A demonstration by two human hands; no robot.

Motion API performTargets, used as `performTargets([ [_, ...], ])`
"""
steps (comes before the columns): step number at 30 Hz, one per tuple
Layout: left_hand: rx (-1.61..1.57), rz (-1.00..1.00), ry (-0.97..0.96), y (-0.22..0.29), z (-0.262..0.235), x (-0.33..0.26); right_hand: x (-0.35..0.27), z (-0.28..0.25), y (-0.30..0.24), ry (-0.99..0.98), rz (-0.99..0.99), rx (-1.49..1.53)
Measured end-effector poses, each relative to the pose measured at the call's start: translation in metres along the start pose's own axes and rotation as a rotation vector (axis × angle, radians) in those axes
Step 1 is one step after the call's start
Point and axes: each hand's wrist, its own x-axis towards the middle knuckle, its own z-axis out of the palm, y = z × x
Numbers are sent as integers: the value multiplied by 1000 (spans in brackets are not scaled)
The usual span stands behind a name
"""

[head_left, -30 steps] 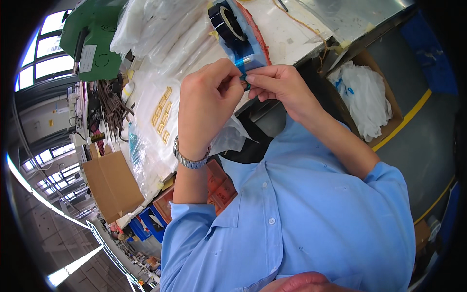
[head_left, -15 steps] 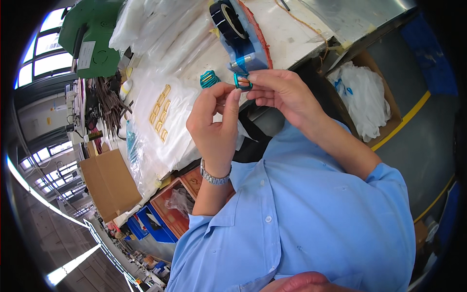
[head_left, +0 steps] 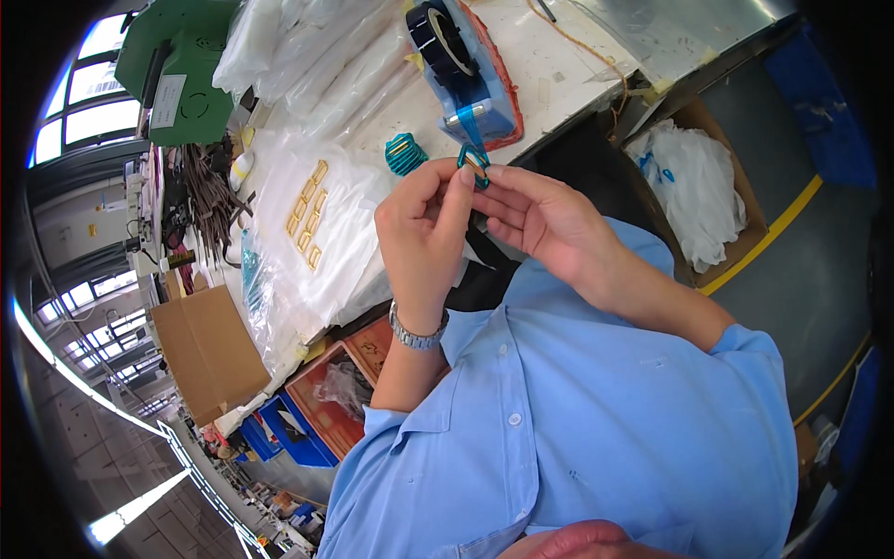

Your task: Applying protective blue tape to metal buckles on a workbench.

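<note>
Between my fingertips is a small rectangular metal buckle with blue-teal film around its frame. My left hand pinches it from the left with thumb and forefinger. On the other side my right hand grips its lower right edge, the other fingers loosely curled. A strip of blue tape runs from the light-blue tape dispenser down to the buckle. Just beyond my left fingers lies a cluster of teal-wrapped buckles. Further left, several gold buckles lie in rows on white plastic sheeting.
A dark tape roll sits in the dispenser. Clear plastic bags cover the table's far side. At right, a cardboard box holds white plastic bags. A brown cardboard flap and red bins are at lower left.
Both hands have shifted slightly; the buckle has tilted and moved a little right, close under the dispenser. The blue tape strip now stretches taut down to it.
</note>
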Motion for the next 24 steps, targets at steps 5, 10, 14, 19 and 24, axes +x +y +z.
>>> performTargets([
  [5, 62, -22, -118, 7, -4, 21, 9, -10, 4, 7, 77, 161],
  [10, 89, -132, -186, 13, -7, 34, 17, -24, -4, -177, 144, 116],
  [14, 93, -152, -225, 22, -8, 36, 24, -21, -36, -255, 102, -49],
  [19, 89, -166, -238, 16, -9, 41, 44, -21, -37, -230, 16, -208],
  [24, 89, -163, -229, 17, -10, 41, 36, -5, -26, -68, -132, -288],
])
